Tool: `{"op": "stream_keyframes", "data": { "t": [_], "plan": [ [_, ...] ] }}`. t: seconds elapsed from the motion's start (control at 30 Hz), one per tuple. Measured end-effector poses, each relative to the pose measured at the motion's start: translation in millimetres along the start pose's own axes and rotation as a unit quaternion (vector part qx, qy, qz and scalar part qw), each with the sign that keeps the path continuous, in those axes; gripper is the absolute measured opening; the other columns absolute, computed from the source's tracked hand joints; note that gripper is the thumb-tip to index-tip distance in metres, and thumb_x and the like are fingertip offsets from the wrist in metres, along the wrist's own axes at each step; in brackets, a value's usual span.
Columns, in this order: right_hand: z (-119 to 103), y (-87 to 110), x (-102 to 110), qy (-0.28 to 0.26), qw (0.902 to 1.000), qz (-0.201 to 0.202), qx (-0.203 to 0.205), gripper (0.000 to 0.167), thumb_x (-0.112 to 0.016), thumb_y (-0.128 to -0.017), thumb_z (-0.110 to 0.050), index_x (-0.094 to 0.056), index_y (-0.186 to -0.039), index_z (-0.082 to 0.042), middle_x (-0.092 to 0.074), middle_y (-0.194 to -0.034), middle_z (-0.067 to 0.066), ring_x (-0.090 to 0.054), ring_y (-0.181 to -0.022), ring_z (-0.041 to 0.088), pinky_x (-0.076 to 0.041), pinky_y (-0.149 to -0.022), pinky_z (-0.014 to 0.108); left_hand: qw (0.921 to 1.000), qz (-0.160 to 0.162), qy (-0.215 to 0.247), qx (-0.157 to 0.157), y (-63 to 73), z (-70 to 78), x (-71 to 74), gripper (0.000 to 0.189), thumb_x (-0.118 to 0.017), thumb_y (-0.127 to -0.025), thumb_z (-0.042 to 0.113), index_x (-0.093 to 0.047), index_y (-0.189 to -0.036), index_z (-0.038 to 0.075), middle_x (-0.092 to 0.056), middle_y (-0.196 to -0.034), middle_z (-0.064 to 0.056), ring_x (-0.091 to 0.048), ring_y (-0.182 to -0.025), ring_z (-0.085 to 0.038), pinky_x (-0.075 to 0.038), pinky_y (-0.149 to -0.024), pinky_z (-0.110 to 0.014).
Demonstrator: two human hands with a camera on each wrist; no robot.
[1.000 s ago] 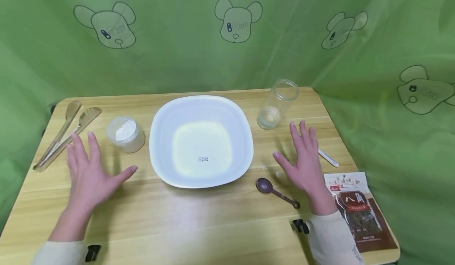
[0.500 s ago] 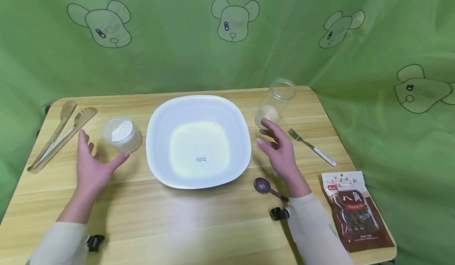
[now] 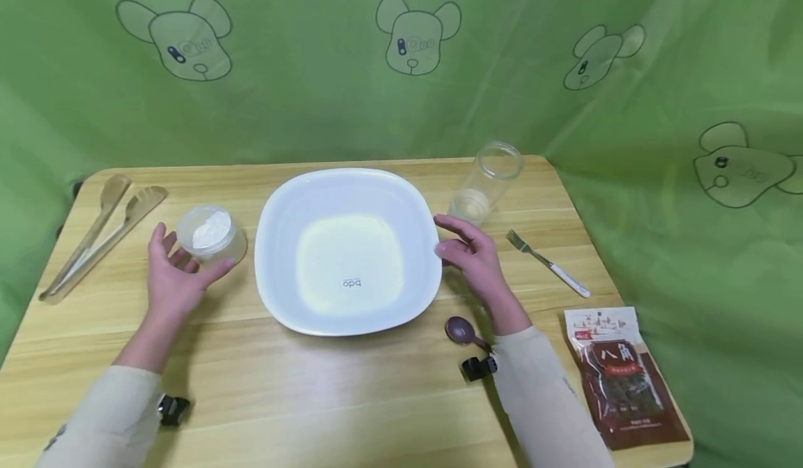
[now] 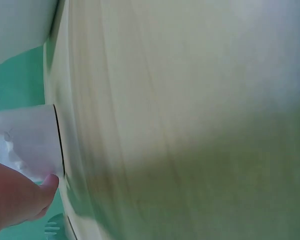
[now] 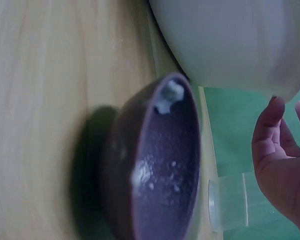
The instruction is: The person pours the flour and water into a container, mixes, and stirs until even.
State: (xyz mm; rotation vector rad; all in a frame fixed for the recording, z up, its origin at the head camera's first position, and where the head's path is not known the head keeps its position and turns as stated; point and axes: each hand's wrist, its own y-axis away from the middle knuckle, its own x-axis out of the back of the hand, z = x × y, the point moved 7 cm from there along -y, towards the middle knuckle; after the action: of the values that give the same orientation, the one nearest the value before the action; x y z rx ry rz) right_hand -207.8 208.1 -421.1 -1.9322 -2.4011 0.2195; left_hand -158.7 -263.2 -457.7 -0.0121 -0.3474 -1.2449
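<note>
In the head view, my left hand (image 3: 174,273) is at the near left side of a clear tub of white powder (image 3: 213,234), thumb stretched along its front. The left wrist view has a fingertip right by the base of the tub (image 4: 30,142); firm contact cannot be told. My right hand (image 3: 473,259) is at the right rim of a white basin (image 3: 351,321), thumb and forefinger bent toward it. A fingertip of the right hand (image 5: 280,165) appears to meet the basin's side (image 5: 235,45) in the right wrist view. Clear liquid seems to fill the basin's bottom.
A tall glass (image 3: 486,185) stands behind the right hand. Right of it lie a fork (image 3: 548,264) and a brown spice packet (image 3: 627,384). Under the right wrist is a purple spoon (image 3: 461,330) with white residue. Wooden utensils (image 3: 100,234) lie far left.
The right hand has moved left from beside the fork to the basin's rim, its fingers bending. The left hand has moved right, up to the tub.
</note>
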Motion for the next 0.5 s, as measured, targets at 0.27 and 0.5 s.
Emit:
{"op": "stream_keyframes", "data": {
  "t": [0.27,0.5],
  "plan": [
    [6,-2.4,-6,-0.024,0.9985,0.008,-0.050,0.046,-0.067,-0.087,0.012,-0.056,-0.132,0.010,-0.069,-0.096,0.018,-0.069,-0.077,0.020,-0.062,-0.068,0.033,0.9997,0.008,0.008,0.020,-11.8,-5.5,-1.6,0.127,-0.089,-0.075,0.013,0.004,-0.161,0.019,-0.012,-0.164,-0.014,-0.025,-0.145,-0.035,-0.033,-0.115,-0.040],
    [8,-2.3,-7,-0.027,0.9959,0.023,-0.084,0.046,-0.067,-0.087,0.012,-0.058,-0.132,0.009,-0.072,-0.083,0.015,-0.067,-0.071,0.017,-0.059,-0.061,0.027,0.9997,0.012,0.004,0.023,-15.6,-8.0,-3.3,0.122,-0.089,-0.076,0.011,-0.002,-0.161,0.017,-0.020,-0.162,-0.014,-0.030,-0.143,-0.032,-0.033,-0.115,-0.036]
  ]
}}
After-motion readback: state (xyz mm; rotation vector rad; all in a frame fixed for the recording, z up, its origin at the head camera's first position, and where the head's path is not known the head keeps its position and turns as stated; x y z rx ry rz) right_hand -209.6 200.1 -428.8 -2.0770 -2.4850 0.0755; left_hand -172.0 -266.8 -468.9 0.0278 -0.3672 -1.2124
